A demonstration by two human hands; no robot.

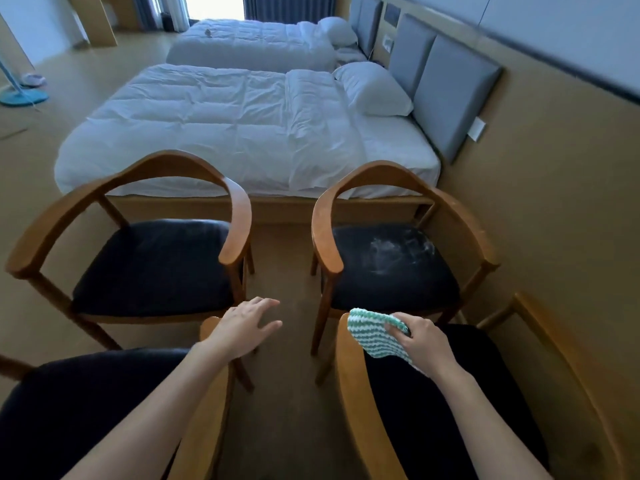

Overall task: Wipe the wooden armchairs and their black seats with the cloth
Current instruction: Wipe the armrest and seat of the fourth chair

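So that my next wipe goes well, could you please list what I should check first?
1. Grip: the right hand holds the cloth: ok.
2. Contact: the cloth lies on the near right armrest: ok.
3. Spare: the left hand is free, fingers spread: ok.
4. Dirt: the far right seat shows white smears: not ok.
5. Dirt: whether the far left seat is clean: cannot tell.

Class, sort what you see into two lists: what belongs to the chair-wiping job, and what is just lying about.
Job: cloth, right hand, left hand, far-left chair, far-right chair, near-left chair, near-right chair.
Lying about: near bed, far bed, pillow, headboard, blue stand.
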